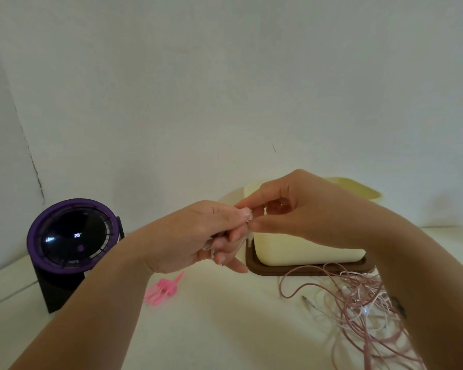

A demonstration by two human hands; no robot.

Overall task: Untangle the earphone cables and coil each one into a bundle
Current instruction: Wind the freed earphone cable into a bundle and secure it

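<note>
Left hand [198, 237] raised above the table, fingers curled around a small whitish length of earphone cable [247, 222]. Right hand [292, 206] meets it from the right, with thumb and forefinger pinched on the same whitish piece at its upper end. The two hands touch at the fingertips. A short pale strand hangs just below the pinch; finer detail is blurred, so I cannot tell whether the piece is coiled.

Loose tangle of pink and white earphone cables [364, 311] lies on the white table [225, 329], near right, under the right forearm and well apart from the held piece. One pink loop reaches left toward table centre, and a metal plug tip shows at the tangle's left edge.

Behind the hands is a cream rectangular box [305, 248] sitting on a dark brown tray [292, 272]; the tangle's far edge is just beside the tray. Pale yellow plastic piece [358, 189] sits far right, behind the box. Small pink plastic claw clip [162, 288] lies on the table below the left wrist. Purple-rimmed round device with a dark glass face [72, 233] stands on a black base at far left, showing small lit digits.
</note>
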